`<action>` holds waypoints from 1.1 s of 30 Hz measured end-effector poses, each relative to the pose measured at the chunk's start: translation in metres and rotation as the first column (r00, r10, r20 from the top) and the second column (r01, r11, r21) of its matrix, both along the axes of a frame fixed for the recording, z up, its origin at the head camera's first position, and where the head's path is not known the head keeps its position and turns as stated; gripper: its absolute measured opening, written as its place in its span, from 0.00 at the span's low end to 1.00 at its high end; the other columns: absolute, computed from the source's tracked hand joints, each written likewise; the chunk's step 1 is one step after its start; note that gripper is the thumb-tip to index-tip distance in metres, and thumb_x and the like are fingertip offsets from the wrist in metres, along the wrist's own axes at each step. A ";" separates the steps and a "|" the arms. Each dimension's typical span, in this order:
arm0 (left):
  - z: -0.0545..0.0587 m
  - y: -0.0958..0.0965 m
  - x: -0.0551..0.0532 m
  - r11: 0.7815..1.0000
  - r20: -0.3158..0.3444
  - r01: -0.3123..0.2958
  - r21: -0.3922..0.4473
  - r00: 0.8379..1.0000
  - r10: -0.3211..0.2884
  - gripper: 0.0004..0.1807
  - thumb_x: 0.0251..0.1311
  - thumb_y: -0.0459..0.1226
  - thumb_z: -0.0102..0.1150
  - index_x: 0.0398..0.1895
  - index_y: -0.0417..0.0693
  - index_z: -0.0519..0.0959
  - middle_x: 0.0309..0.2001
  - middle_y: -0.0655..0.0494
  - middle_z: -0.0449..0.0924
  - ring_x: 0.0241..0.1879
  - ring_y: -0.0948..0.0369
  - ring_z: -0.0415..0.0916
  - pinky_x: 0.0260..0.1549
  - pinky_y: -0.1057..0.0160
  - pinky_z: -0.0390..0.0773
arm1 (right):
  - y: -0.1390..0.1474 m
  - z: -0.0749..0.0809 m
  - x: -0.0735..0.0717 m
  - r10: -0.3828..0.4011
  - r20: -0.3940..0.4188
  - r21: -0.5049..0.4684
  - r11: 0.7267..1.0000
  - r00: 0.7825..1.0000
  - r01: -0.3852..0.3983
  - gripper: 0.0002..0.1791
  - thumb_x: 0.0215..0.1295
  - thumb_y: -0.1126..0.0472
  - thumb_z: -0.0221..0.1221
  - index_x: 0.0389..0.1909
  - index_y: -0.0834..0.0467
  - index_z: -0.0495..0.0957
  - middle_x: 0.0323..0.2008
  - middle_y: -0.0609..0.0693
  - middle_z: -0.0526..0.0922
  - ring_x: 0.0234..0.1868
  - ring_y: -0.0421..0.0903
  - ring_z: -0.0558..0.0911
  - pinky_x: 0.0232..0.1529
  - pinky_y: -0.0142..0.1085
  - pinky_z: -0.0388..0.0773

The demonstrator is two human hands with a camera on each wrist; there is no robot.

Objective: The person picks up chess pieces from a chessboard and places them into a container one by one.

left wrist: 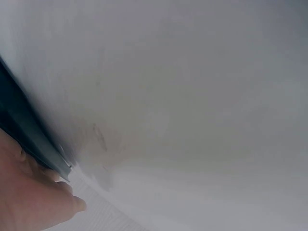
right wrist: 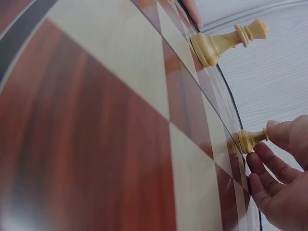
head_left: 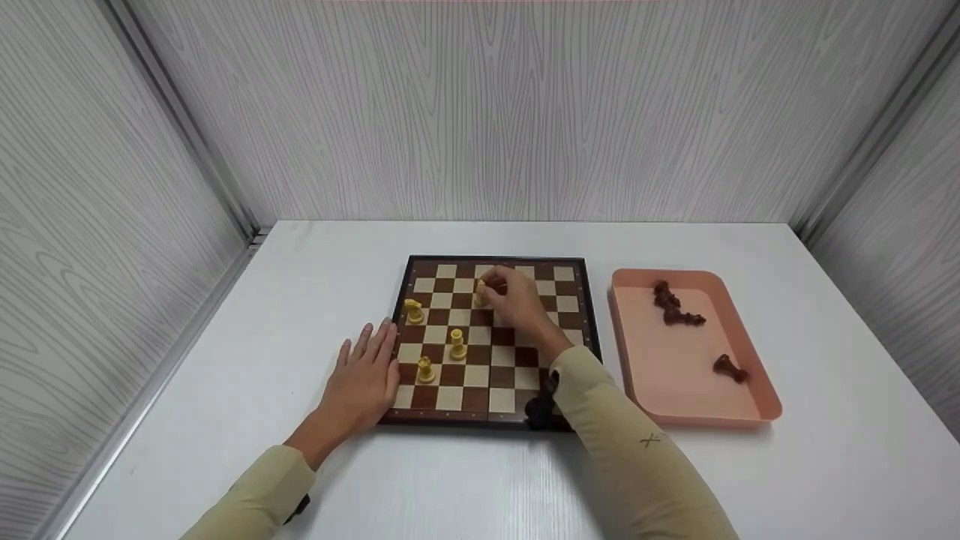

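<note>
My right hand [head_left: 514, 300] reaches over the far middle of the chessboard [head_left: 487, 415]. Between thumb and fingers it pinches a cream chess piece [right wrist: 249, 140], whose base is right at the board and whose top is partly hidden by the fingertips. Flat beside the board's left edge, fingers straight, lies my left hand [head_left: 364, 379]. A cream knight [head_left: 414, 311] stands near the left border. Nearer the middle is a cream piece with a crown-like top [head_left: 457, 345], and another cream piece [head_left: 425, 370] stands close to my left thumb.
A pink tray [head_left: 631, 375] sits on the white table [head_left: 465, 487] right of the board. Inside lie several dark brown chess pieces [head_left: 682, 317], one [head_left: 729, 368] apart from the others. Wood-grain panels [head_left: 487, 112] rise behind and at both sides.
</note>
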State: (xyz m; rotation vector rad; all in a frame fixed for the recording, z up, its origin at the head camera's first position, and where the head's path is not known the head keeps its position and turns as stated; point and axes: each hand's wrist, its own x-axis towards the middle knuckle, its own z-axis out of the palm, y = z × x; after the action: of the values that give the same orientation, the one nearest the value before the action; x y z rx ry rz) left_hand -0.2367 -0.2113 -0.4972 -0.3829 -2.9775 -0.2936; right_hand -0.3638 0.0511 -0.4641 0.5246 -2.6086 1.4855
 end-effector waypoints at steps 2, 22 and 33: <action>-0.001 0.001 -0.001 1.000 -0.005 0.000 -0.001 1.000 0.000 0.33 0.81 0.43 0.35 0.81 0.36 0.51 0.81 0.43 0.49 0.80 0.42 0.44 0.75 0.37 0.46 | 0.001 0.000 0.000 0.000 0.002 0.001 1.000 1.000 0.000 0.09 0.74 0.62 0.61 0.49 0.62 0.83 0.46 0.55 0.85 0.51 0.50 0.82 0.53 0.45 0.79; 0.002 0.002 -0.003 1.000 0.024 0.012 -0.003 1.000 -0.012 0.33 0.81 0.43 0.35 0.82 0.36 0.49 0.82 0.43 0.48 0.80 0.42 0.43 0.75 0.37 0.45 | 0.011 0.012 0.009 -0.011 -0.001 -0.038 0.999 1.000 0.011 0.11 0.75 0.57 0.61 0.51 0.59 0.82 0.47 0.53 0.85 0.52 0.50 0.83 0.50 0.45 0.82; 0.002 -0.001 0.000 1.000 0.011 0.016 0.006 1.000 -0.016 0.33 0.81 0.43 0.35 0.82 0.37 0.49 0.82 0.43 0.48 0.80 0.42 0.43 0.75 0.37 0.45 | 0.024 0.015 0.020 0.016 -0.098 -0.042 0.999 0.995 -0.021 0.10 0.74 0.59 0.62 0.49 0.61 0.82 0.45 0.53 0.86 0.48 0.48 0.84 0.51 0.44 0.81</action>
State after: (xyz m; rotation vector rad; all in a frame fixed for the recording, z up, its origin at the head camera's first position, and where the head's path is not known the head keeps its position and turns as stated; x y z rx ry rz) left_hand -0.2371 -0.2128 -0.4950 -0.4061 -2.9846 -0.3064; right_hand -0.3436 0.0750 -0.4487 0.6023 -2.4989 1.4791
